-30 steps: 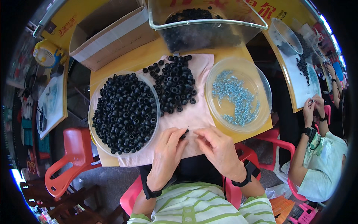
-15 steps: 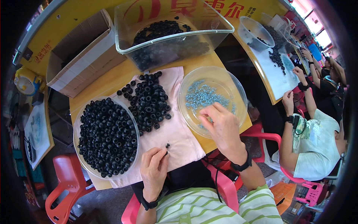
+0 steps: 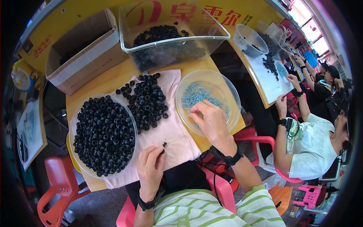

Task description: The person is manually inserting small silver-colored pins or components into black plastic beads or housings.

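My left hand (image 3: 150,170) rests low over the pink cloth (image 3: 182,140), its thumb and fingers pinched together. A small black part (image 3: 164,144) shows at the fingertips, mostly hidden by them. My right hand (image 3: 214,123) reaches over the round clear tub (image 3: 236,90), fingertips pinched. Whether they hold anything is too small to tell. Many tiny light-blue pieces (image 3: 200,94) lie in that tub. Left of it, a loose pile of hollow black beads (image 3: 148,99) spreads on the cloth. A round clear bowl (image 3: 136,142) heaped with the same beads stands further left.
Behind stand a cardboard box (image 3: 85,53) and a clear rectangular bin (image 3: 168,44) partly filled with black pieces. To the right, a person (image 3: 308,145) sits at another table (image 3: 264,89) holding a tub and scattered beads. A red chair (image 3: 60,181) stands at left.
The whole scene has shifted slightly left as my view turned. Both hands keep nearly the same pinched poses, the right over the tub and the left over the cloth.
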